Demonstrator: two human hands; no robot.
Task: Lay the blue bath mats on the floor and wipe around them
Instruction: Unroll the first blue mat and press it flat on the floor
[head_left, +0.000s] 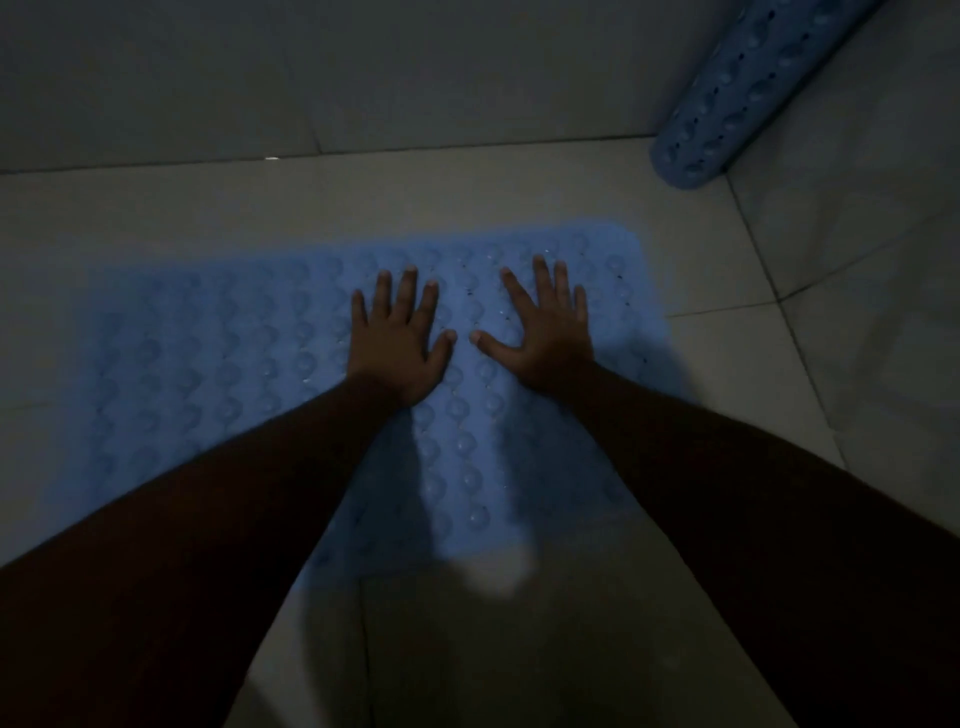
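Note:
A blue bath mat with rows of round bumps lies flat on the pale tiled floor, stretching from the left to just right of centre. My left hand rests palm down on it, fingers spread. My right hand lies flat beside it on the mat's right part, fingers spread too. Neither hand holds anything. A second blue bath mat, with the same bumps and small holes, stands leaning in the top-right corner against the wall. My forearms hide the mat's near edge.
The room is dim. A grey tiled wall runs across the back and meets the floor just behind the mat. Another wall closes off the right side. No cloth is visible.

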